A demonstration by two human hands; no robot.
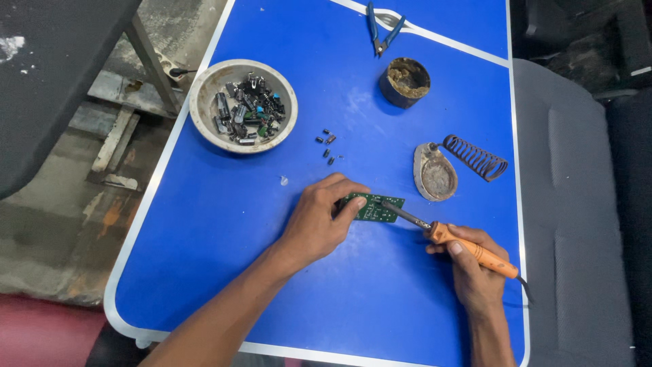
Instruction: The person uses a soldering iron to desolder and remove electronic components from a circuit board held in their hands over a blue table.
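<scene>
A small green circuit board (pixel 377 208) lies on the blue table (pixel 224 224). My left hand (pixel 319 217) pinches the board's left end with thumb and fingers. My right hand (pixel 475 272) grips the orange handle of a soldering iron (pixel 462 243), whose metal tip rests on the board's right part. A few tiny dark components (pixel 327 145) lie loose on the table just beyond the board.
A beige bowl (pixel 204 119) with several electronic parts stands at the back left. A soldering iron stand with a coil (pixel 475 158) sits right of the board, a round tin of brownish paste (pixel 406 81) behind it, blue-handled cutters (pixel 380 30) at the far edge. A grey seat is to the right.
</scene>
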